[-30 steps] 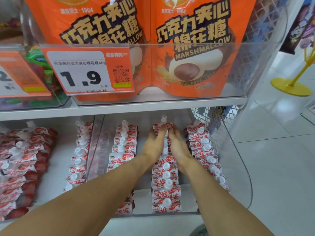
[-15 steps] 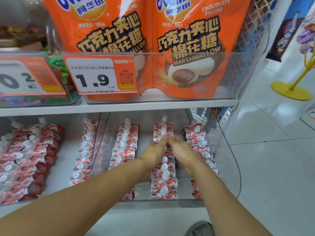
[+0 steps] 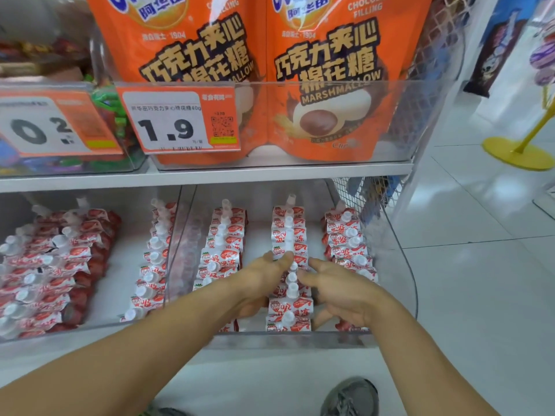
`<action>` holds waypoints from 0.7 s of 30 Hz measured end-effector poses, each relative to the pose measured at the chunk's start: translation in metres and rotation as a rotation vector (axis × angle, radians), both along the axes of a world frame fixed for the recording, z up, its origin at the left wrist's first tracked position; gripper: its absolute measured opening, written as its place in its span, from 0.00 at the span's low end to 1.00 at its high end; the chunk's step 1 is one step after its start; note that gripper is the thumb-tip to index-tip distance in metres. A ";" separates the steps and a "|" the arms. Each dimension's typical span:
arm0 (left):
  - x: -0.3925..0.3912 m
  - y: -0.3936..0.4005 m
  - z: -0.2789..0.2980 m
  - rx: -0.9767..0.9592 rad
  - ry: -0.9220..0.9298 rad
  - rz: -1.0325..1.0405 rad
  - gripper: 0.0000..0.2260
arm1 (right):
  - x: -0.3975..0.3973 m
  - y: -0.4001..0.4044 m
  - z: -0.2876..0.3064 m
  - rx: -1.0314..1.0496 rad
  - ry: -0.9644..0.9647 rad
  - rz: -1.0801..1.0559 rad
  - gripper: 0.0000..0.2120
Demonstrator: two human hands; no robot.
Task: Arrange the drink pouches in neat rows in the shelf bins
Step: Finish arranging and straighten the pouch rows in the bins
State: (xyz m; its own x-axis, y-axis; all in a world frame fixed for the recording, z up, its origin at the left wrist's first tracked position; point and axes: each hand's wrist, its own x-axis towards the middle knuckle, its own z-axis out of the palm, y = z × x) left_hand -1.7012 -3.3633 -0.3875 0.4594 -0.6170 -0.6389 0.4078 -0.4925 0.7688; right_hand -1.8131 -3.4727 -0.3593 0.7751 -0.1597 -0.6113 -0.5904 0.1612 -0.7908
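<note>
From the head camera, a clear plastic shelf bin (image 3: 399, 265) on the lower shelf holds three rows of red-and-white spouted drink pouches: a left row (image 3: 223, 244), a middle row (image 3: 289, 301) and a right row (image 3: 348, 238). Each row runs front to back, and the pouches lie overlapped with their white caps towards the back. The left hand (image 3: 258, 283) and right hand (image 3: 342, 292) flank the middle row, fingers loosely spread and gripping nothing, the left fingertips (image 3: 285, 259) touching a pouch. Above stand two orange marshmallow bags (image 3: 324, 85) behind one "1.9" price tag (image 3: 177, 121).
</note>
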 end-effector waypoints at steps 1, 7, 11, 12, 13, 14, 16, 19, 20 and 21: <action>-0.001 -0.001 0.001 0.001 0.001 0.008 0.33 | 0.000 0.000 0.002 0.012 -0.010 -0.011 0.09; -0.009 0.011 0.021 0.187 -0.058 -0.112 0.27 | -0.005 0.000 0.004 -0.007 0.025 0.024 0.20; -0.016 0.021 0.032 0.124 0.101 -0.153 0.20 | -0.011 0.002 -0.004 -0.017 0.028 0.049 0.40; -0.017 0.020 0.032 0.104 0.111 -0.153 0.18 | -0.010 0.002 -0.004 -0.013 0.023 0.062 0.41; -0.017 0.019 0.030 0.094 0.116 -0.140 0.18 | -0.010 0.003 -0.003 -0.010 0.021 0.071 0.42; -0.019 0.019 0.031 0.083 0.123 -0.124 0.17 | -0.010 0.003 -0.003 -0.018 0.016 0.085 0.42; -0.020 0.022 0.030 0.065 0.100 -0.128 0.17 | -0.013 0.003 -0.004 -0.093 -0.003 0.121 0.41; -0.022 0.027 0.028 0.062 0.002 -0.171 0.18 | -0.017 0.008 -0.003 -0.343 -0.047 0.189 0.21; -0.024 0.027 0.028 0.065 -0.038 -0.177 0.18 | -0.019 0.007 -0.003 -0.396 -0.048 0.203 0.21; -0.025 0.026 0.028 0.070 -0.062 -0.184 0.17 | -0.020 0.007 -0.003 -0.416 -0.030 0.209 0.24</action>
